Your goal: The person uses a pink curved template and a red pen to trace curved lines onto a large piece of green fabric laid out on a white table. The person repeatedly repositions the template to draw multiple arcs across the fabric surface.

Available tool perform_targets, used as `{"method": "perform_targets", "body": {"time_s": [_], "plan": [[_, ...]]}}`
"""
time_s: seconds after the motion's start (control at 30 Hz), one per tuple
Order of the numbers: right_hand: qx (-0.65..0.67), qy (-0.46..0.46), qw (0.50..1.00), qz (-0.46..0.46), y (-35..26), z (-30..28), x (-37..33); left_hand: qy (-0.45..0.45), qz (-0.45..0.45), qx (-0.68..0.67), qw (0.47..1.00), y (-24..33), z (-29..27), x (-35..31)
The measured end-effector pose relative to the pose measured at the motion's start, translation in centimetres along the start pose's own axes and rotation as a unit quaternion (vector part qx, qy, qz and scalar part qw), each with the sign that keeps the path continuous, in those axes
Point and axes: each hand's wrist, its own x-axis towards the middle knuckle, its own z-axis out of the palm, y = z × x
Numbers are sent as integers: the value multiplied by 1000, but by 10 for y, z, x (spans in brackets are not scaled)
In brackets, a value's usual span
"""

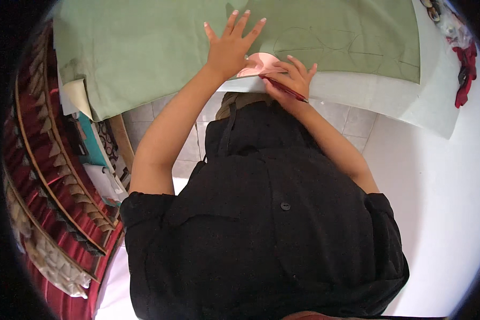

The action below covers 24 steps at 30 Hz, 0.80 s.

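Note:
A large green sheet [144, 58], which looks like fabric or leather, covers the surface in front of me. At its near edge lies a curved pink template [262, 63], partly under my hands. My left hand [232, 48] rests on the sheet with its fingers spread, and its thumb presses on the template. Held in my right hand [294, 80] is a red pen [285, 89], its tip at the template's near edge. Some right-hand fingers touch the pink piece. Dark curved outlines [328, 40] are drawn on the sheet to the right.
On the left stands a rack [64, 160] with red pleated cloth and rows of small pieces. The sheet's left corner curls up [79, 98]. Far right, a red strap-like item [465, 74] lies beside clear plastic [453, 29]. Grey floor tiles [346, 120] show below the near edge.

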Motion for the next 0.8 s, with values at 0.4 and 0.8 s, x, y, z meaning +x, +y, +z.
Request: {"method": "perform_targets", "body": {"time_s": [0.4,0.8], "plan": [[-30,51,998,28,35,-30,-11,10,8,29,1000,3,-2,2],[-4,74,997,32,39,-39,-11,-5,0,14,1000,4,-5,0]]}}
